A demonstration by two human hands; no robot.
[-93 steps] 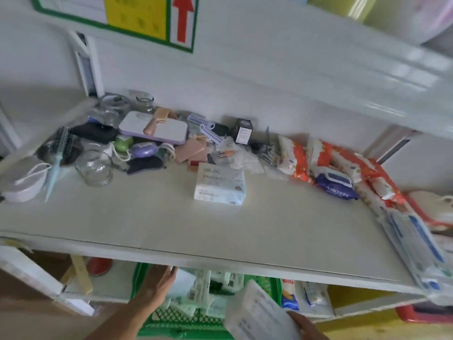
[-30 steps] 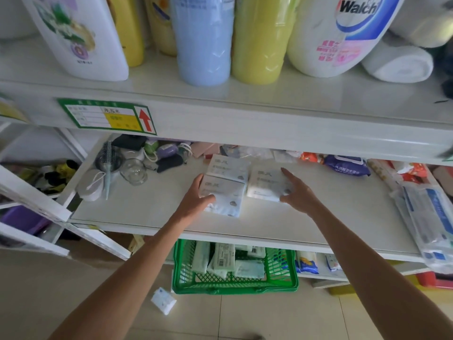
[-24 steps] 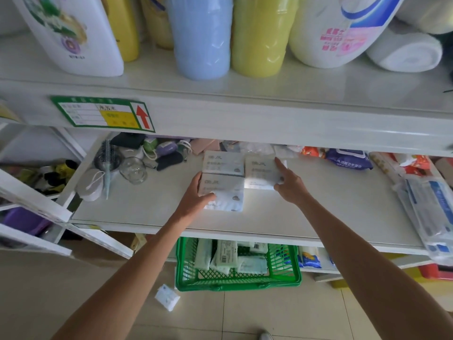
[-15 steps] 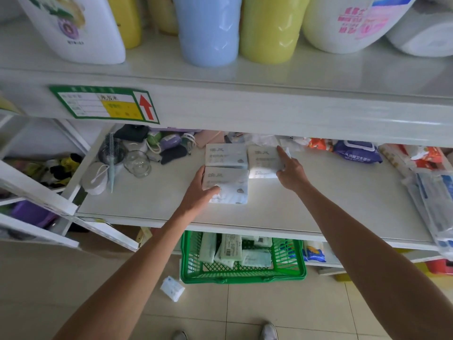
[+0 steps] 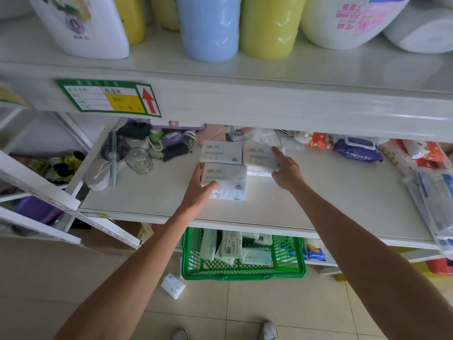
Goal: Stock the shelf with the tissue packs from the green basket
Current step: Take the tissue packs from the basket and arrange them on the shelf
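Three white tissue packs lie flat on the middle shelf (image 5: pixel 318 207). My left hand (image 5: pixel 199 190) rests on the left edge of the front pack (image 5: pixel 229 181), thumb on top. My right hand (image 5: pixel 286 168) presses the right side of the back right pack (image 5: pixel 259 157), forefinger stretched along it. The back left pack (image 5: pixel 220 153) lies untouched, edge to edge with the other two. The green basket (image 5: pixel 291 271) stands on the floor under the shelf, with several more packs inside. One small pack (image 5: pixel 172 287) lies on the floor tiles beside it.
Behind the packs sits clutter: a hairbrush (image 5: pixel 113 153), a glass jar (image 5: pixel 139 160), pouches. Wet wipes (image 5: pixel 358 150) and red packets lie at the right, plastic-wrapped goods (image 5: pixel 434 207) at the far right. Big bottles stand on the upper shelf (image 5: pixel 245 101). My shoes show below.
Earlier my hands were down at the basket. Over the last second they have slid the front and right packs back against the first pack; the camera has pulled away a little.
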